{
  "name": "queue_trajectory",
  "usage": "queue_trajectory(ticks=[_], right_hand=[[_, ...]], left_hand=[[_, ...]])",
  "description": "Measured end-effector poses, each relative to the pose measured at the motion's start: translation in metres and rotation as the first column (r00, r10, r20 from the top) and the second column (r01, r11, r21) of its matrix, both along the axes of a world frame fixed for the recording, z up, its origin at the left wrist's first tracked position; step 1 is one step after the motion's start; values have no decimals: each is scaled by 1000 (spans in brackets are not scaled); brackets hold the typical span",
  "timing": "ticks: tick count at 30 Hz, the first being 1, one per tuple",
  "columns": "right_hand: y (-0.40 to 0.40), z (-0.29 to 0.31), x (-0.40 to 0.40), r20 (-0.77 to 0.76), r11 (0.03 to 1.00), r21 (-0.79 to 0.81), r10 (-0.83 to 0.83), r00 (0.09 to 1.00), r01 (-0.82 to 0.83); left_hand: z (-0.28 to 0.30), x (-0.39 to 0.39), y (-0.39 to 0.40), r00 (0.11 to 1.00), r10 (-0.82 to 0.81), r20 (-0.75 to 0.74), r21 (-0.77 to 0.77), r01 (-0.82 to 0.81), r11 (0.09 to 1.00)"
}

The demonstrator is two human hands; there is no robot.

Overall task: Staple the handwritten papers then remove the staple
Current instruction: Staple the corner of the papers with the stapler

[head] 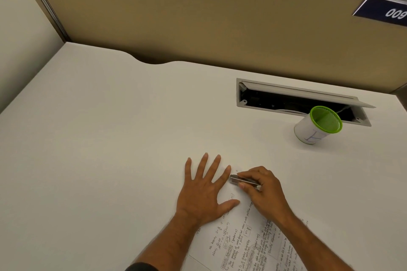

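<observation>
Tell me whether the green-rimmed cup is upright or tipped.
Upright: the green-rimmed cup stands on its base on the desk, its open mouth facing up.

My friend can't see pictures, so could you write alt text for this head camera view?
A left hand presses flat on handwritten papers on a white desk while the right hand holds a small metal stapler at their top corner. A green-rimmed cup stands farther right.
</observation>
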State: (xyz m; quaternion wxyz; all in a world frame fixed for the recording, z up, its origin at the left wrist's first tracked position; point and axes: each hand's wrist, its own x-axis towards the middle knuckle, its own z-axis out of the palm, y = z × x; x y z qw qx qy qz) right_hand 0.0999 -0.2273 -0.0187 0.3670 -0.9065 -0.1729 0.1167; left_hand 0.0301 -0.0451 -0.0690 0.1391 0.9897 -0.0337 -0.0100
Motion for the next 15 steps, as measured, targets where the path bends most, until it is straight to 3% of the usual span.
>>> queue_trajectory(ticks=[6, 15], right_hand=[[1, -3, 4, 9, 999, -26, 36, 999, -36], [-2, -10, 0, 262, 976, -171, 174, 949, -132]], left_hand=[[1, -1, 0, 1000, 4, 9, -8, -4, 1000], [0, -1, -2, 1000, 10, 23, -17, -10, 1000]])
